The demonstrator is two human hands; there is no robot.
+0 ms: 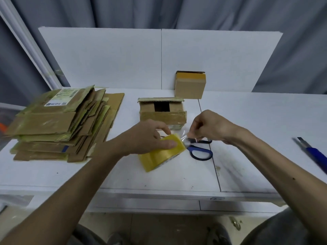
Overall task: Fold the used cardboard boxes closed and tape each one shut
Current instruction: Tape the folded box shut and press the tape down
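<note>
My left hand (150, 137) grips a yellowish roll of packing tape (159, 156) above the white table (177, 174). My right hand (210, 128) pinches the clear loose tape end (184, 137) just right of the roll. Behind both hands a small cardboard box (161, 111) rests on the table, with a dark gap between its flaps on the side facing me. A taped cardboard box (190, 84) stands at the back against the white panel. Blue-handled scissors (200, 151) lie under my right hand.
A tall stack of flattened cardboard boxes (60, 124) fills the table's left side. A blue utility knife (315, 154) lies at the right edge. White panels (159, 59) close off the back, with grey curtains behind.
</note>
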